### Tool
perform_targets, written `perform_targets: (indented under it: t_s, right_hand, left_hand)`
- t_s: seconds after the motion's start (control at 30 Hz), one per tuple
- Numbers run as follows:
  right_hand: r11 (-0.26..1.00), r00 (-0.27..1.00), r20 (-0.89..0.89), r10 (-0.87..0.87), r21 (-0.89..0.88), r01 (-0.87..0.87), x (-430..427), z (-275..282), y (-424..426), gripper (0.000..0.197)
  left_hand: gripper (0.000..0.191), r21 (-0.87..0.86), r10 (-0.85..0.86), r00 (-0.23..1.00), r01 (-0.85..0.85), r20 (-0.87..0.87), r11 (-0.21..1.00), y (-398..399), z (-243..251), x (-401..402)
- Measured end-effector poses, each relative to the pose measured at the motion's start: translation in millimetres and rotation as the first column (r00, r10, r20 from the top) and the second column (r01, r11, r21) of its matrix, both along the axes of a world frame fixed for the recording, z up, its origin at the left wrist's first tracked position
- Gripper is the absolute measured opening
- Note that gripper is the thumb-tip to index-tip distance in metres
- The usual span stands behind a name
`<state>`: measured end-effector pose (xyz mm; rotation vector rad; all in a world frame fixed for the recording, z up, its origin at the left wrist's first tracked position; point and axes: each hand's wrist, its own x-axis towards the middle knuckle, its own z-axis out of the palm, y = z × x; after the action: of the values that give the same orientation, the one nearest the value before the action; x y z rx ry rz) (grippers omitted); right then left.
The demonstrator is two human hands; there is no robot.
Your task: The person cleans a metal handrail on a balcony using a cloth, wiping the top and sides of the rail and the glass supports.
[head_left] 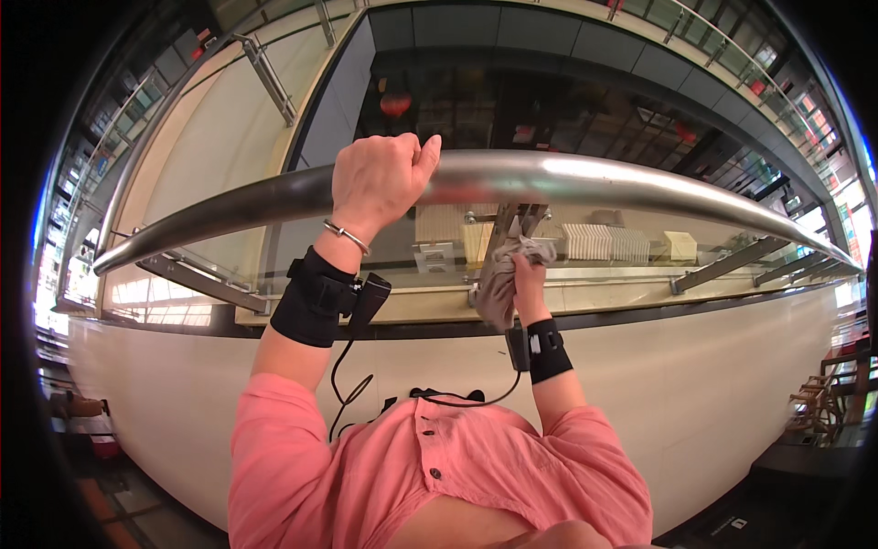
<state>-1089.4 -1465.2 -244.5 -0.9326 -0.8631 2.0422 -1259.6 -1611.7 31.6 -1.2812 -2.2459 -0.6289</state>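
Observation:
My left hand [381, 180] is wrapped over the top of a round stainless-steel handrail [603, 175], with the thumb along its right side. Below the rail, my right hand [531, 291] grips a crumpled grey-brown cloth [503, 285]. The cloth lies against a metal baluster post [503, 226] under the rail and covers much of its lower part. The fingers of the right hand are partly hidden by the cloth. Each forearm wears a black strap with a small cabled device, and a metal bracelet [348, 237] sits at my left wrist.
Glass panels [603, 206] stand below the rail, between further slanted posts [727, 264]. Beyond the railing, an opening drops to a lower floor with a red lantern [396, 104]. Pale floor tiles [686, 370] surround me. Wooden chairs [816, 405] stand far right.

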Motion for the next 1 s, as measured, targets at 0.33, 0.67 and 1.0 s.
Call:
perform_targets:
  t_s: [0.33, 0.67, 1.0]
  right_hand:
    - [0.640, 0.899, 0.368, -0.239, 0.755, -0.139, -44, 10, 23, 0.022]
    - [0.572, 0.955, 0.244, -0.170, 0.813, -0.107, -2, 45, 4, 0.016]
    - [0.871, 0.891, 0.434, 0.131, 0.378, -0.313, -117, -28, -5, 0.017]
  left_hand:
    - [0.045, 0.009, 0.024, 1.000, -0.024, -0.010, 1.000, -3, 3, 1]
    - [0.046, 0.013, 0.025, 0.999, -0.025, -0.030, 1.000, -6, 0, -2]
    - [0.047, 0.019, 0.004, 0.999, -0.003, -0.045, 1.000, 2, 1, 0]
